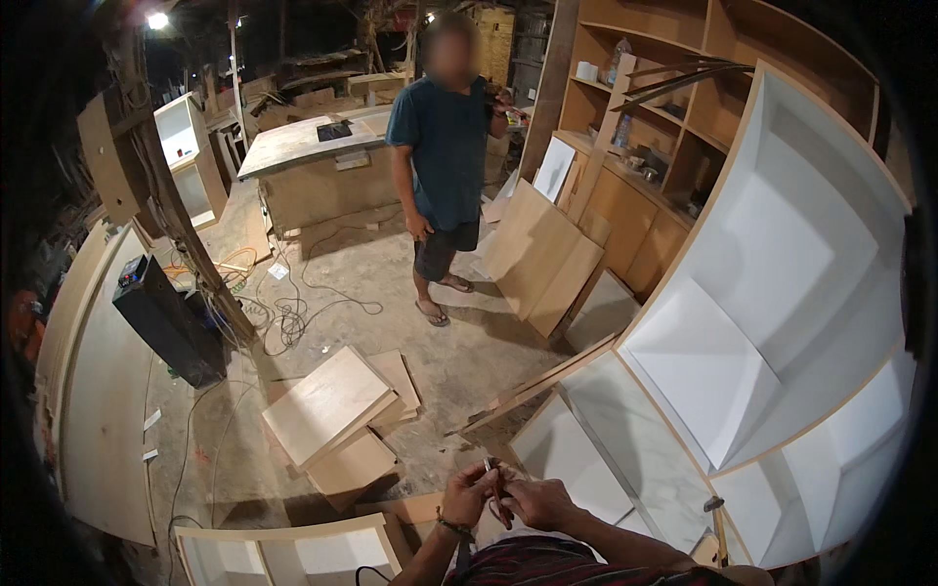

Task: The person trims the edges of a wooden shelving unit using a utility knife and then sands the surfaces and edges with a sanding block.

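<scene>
Close in front of my body, both hands meet around a small slim tool (492, 479) with a pale metal-looking end and reddish-brown parts; its exact kind is too small to make out. My left hand (465, 498), with a band at its wrist, pinches it from the left. My right hand (539, 504) is closed on it from the other side, its fingers partly hiding it. A hammer (715, 506) with a light wooden handle lies to the right of my right forearm, by white-faced panels.
A person (442, 166) stands ahead on the dusty floor. Stacked boards (332, 400) lie left of centre, near loose cables (288, 322) and a black speaker box (168, 317). A large white-lined cabinet (821, 234) fills the right; an open wooden frame (293, 552) sits low left.
</scene>
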Motion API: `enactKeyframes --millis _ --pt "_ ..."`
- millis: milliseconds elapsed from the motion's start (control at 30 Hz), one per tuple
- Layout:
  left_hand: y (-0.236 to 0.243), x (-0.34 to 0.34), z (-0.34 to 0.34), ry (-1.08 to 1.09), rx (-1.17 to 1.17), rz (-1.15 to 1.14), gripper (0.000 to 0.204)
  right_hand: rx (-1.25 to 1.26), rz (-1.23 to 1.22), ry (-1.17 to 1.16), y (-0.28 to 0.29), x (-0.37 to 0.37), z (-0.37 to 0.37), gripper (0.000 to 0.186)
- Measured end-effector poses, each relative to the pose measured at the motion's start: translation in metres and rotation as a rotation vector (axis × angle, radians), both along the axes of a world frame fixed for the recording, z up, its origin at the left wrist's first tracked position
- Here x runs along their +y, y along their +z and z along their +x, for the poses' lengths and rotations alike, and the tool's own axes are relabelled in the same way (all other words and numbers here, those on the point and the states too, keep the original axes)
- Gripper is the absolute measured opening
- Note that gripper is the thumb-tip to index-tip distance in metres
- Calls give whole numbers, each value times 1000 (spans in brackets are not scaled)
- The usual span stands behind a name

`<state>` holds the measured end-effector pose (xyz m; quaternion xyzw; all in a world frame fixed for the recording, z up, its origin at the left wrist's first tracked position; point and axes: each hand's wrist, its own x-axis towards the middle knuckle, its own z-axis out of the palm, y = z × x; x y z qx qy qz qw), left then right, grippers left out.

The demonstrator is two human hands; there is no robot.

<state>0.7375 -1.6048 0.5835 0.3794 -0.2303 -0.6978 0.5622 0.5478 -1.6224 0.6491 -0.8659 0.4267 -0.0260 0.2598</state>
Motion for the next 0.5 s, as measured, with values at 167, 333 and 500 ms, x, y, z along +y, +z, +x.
enactKeyframes --millis 167,333,500 --pt "-8 -5 4 171 118 -85 23 -30 137 41 4 -25 16 28" --pt "-3 -6 1 367 -1 -70 22 -182 65 166 -4 -49 16 30" --pt "5 -5 1 569 -58 -156 7 -340 193 227 -16 -74 16 33"
